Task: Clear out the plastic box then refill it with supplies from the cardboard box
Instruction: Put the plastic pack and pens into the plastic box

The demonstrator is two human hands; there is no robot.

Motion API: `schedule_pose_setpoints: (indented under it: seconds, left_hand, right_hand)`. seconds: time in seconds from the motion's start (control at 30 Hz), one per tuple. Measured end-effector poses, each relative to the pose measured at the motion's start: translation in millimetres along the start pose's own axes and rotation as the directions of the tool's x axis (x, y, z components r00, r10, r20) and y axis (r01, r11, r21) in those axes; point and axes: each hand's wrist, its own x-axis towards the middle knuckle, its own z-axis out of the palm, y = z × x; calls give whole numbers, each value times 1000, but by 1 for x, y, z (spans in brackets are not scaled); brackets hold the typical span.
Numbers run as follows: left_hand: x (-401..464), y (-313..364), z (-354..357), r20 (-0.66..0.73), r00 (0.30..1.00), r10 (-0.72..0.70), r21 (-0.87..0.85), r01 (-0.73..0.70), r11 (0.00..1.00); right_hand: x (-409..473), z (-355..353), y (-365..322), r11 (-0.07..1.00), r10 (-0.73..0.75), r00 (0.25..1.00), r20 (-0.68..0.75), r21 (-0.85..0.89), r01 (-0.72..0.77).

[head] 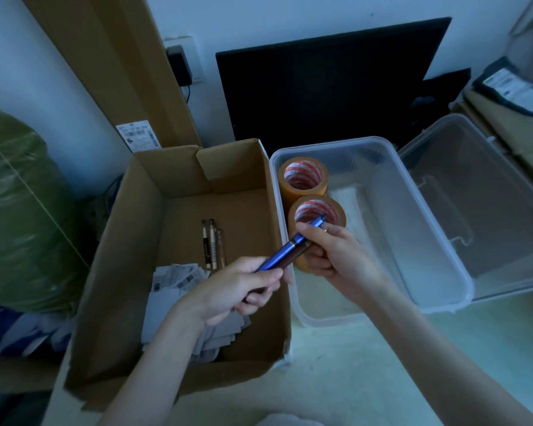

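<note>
We see a blue pen [282, 253] held over the rim between the cardboard box [130, 272] and the plastic box [428, 229]. The left hand [237, 292] grips its lower end; the right hand [331, 252] pinches its upper part. Two tape rolls [303, 179] stand in the plastic box.

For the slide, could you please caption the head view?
Both hands hold pens above tape rolls in the plastic box.

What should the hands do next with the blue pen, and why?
Probably lower the blue pen into the plastic box beside the two tape rolls. Both hands grip it above the box edge, and more pens still wait in the cardboard box.
</note>
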Motion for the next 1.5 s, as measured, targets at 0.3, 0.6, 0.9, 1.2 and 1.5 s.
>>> schedule_pose_setpoints:
  seconds: [0.3, 0.6, 0.9, 1.2, 1.5]
  left_hand:
    - [14, 1, -22, -273, 960, 60, 133, -25, 991]
    - [84, -65, -143, -807, 590, -25, 360, 525, 771]
    - [117, -93, -152, -872, 463, -160, 246, 696, 675]
    - [120, -83, -142, -889, 441, -125, 136, 513, 848]
    - [79, -44, -78, -817, 576, 8, 38, 40, 998]
  right_hand:
    - [-1, -7, 3, 973, -210, 963, -167, 63, 222]
    - [1, -10, 9, 978, -145, 949, -280, 103, 180]
    - [1, -13, 15, 977, -76, 960, -270, 172, 126]
    - [2, -17, 4, 973, -74, 963, -260, 194, 127]
    - [12, -49, -29, 958, -85, 948, -306, 237, 162]
